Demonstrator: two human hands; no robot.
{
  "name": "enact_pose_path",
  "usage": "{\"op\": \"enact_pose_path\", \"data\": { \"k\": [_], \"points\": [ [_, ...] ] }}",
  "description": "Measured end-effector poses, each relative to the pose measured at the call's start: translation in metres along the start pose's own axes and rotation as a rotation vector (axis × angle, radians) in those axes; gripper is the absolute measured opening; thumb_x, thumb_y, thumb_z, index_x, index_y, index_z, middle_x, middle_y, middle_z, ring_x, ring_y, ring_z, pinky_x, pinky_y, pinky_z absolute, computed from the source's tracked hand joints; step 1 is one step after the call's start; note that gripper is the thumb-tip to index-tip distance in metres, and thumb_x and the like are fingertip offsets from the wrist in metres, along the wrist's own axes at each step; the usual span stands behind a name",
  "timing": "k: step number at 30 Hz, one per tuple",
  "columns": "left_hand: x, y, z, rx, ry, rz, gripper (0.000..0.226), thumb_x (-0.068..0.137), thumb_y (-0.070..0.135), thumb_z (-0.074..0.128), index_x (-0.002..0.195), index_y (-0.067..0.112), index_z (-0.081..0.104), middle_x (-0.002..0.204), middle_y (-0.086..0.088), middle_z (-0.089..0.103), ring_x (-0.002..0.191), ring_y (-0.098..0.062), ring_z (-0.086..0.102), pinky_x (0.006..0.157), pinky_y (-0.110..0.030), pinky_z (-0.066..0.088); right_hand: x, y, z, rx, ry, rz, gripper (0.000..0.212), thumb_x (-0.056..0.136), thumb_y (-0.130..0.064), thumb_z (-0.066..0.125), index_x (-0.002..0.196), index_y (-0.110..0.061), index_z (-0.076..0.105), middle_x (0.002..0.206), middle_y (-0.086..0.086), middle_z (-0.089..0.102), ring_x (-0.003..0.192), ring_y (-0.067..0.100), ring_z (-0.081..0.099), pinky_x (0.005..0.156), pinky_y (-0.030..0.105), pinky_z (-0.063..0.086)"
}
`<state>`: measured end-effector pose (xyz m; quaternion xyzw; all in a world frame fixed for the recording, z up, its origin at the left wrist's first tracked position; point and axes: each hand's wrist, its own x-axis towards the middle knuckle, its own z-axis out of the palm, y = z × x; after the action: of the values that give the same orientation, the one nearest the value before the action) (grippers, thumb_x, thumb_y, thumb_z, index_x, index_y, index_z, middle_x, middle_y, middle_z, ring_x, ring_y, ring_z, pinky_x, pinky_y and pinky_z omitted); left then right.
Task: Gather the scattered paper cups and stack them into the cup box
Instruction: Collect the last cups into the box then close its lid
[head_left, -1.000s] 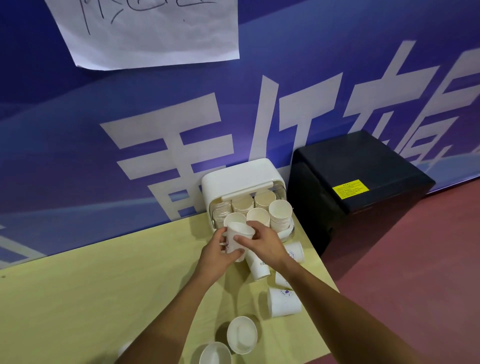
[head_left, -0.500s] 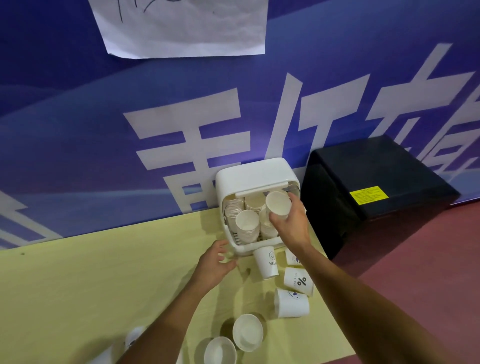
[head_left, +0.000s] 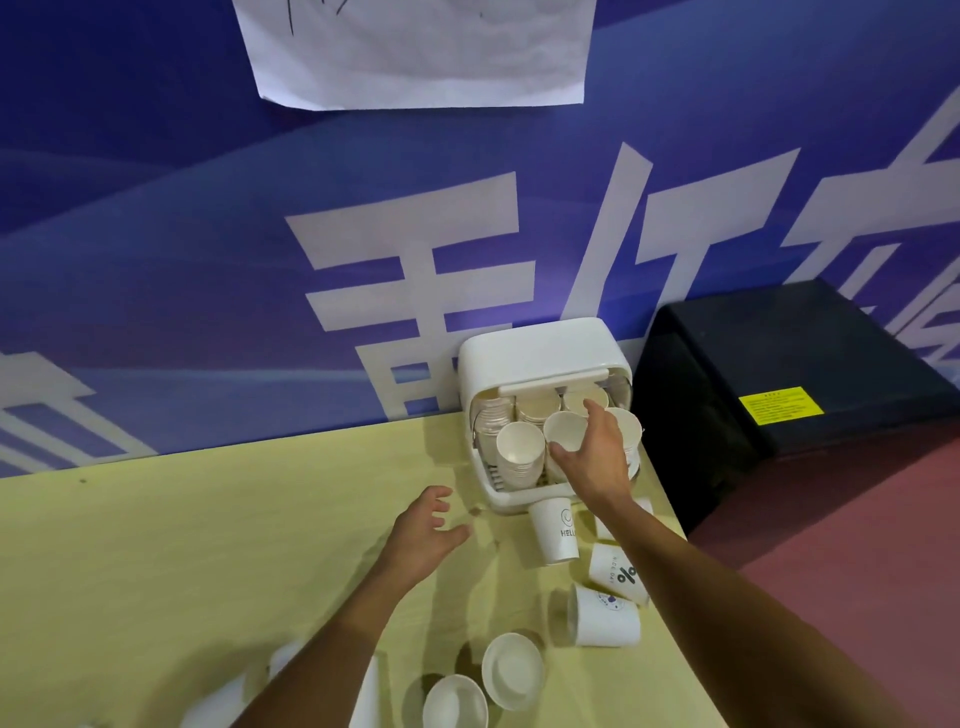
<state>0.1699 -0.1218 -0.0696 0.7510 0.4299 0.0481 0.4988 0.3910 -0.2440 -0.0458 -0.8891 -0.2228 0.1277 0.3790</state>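
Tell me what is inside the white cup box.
Several stacks of paper cups, mouths facing out; the right hand grips the top cup of one. The hand covers part of the rightmost stack.

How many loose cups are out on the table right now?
5 plainly: the HELLO cup, the % cup, a cup on its side, two upright cups nearer me. Others partly hidden behind both forearms.

1. Left of the cup box (head_left: 540, 348), bare counter (head_left: 208, 519) gives open passage.
2. Directly in front of it, loose cups (head_left: 555, 530) lie crowded.
3. Its mouth is filled by cup stacks (head_left: 519, 452) and the right hand (head_left: 597, 457) gripping a paper cup (head_left: 566, 434).
4. Wall (head_left: 260, 260) behind; black cabinet (head_left: 805, 353) right.
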Motion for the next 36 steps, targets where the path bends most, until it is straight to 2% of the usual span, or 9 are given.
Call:
{"op": "enact_pose_path", "data": {
  "k": [7, 14, 23, 26, 31, 36],
  "points": [
    [-0.003, -0.003, -0.009, 0.009, -0.005, 0.022, 0.058, 0.079, 0.027, 0.078, 0.130, 0.021, 0.050, 0.120, -0.001, 0.056, 0.104, -0.019, 0.058, 0.083, -0.024, 0.046, -0.024, -0.021, 0.018, -0.017, -0.018, -0.190, 0.060, 0.087, -0.026, 0.070, 0.140, -0.013, 0.046, 0.138, 0.007, 0.050, 0.126, 0.026, 0.048, 0.103, 0.042, 0.045],
    [-0.024, -0.033, -0.056, -0.037, 0.085, -0.021, 0.059, 0.079, 0.024, 0.080, 0.130, 0.016, 0.051, 0.120, -0.005, 0.057, 0.098, -0.018, 0.057, 0.081, -0.021, 0.043, -0.065, -0.066, 0.083, -0.038, -0.292, -0.342, 0.064, 0.088, -0.030, 0.071, 0.144, -0.013, 0.045, 0.143, 0.006, 0.051, 0.129, 0.023, 0.050, 0.106, 0.037, 0.043],
    [-0.086, -0.127, -0.153, -0.106, 0.281, -0.182, 0.060, 0.079, 0.027, 0.079, 0.131, 0.016, 0.051, 0.121, -0.005, 0.057, 0.101, -0.017, 0.055, 0.083, -0.022, 0.043, -0.132, -0.138, 0.184, -0.142, -0.622, -0.520, 0.062, 0.089, -0.035, 0.071, 0.142, -0.013, 0.049, 0.142, 0.007, 0.051, 0.126, 0.023, 0.054, 0.102, 0.031, 0.044],
    [-0.115, -0.163, -0.184, -0.117, 0.369, -0.245, 0.059, 0.078, 0.026, 0.080, 0.128, 0.015, 0.052, 0.113, -0.002, 0.056, 0.097, -0.017, 0.055, 0.082, -0.021, 0.043, -0.161, -0.160, 0.218, -0.174, -0.729, -0.564, 0.062, 0.089, -0.037, 0.070, 0.142, -0.014, 0.048, 0.143, 0.007, 0.049, 0.128, 0.023, 0.053, 0.103, 0.032, 0.044],
    [-0.156, -0.221, -0.224, -0.144, 0.470, -0.358, 0.057, 0.077, 0.023, 0.080, 0.127, 0.017, 0.052, 0.111, 0.001, 0.054, 0.100, -0.019, 0.057, 0.082, -0.026, 0.046, -0.210, -0.186, 0.266, -0.236, -0.869, -0.620, 0.062, 0.089, -0.038, 0.069, 0.142, -0.015, 0.048, 0.144, 0.006, 0.049, 0.128, 0.021, 0.052, 0.103, 0.030, 0.043],
    [-0.188, -0.268, -0.247, -0.157, 0.576, -0.412, 0.056, 0.074, 0.022, 0.083, 0.122, 0.015, 0.056, 0.107, 0.000, 0.057, 0.092, -0.016, 0.056, 0.079, -0.025, 0.045, -0.250, -0.195, 0.303, -0.333, -0.977, -0.667, 0.065, 0.088, -0.044, 0.069, 0.143, -0.019, 0.047, 0.145, 0.002, 0.047, 0.122, 0.017, 0.054, 0.097, 0.025, 0.043]
  ]
}}
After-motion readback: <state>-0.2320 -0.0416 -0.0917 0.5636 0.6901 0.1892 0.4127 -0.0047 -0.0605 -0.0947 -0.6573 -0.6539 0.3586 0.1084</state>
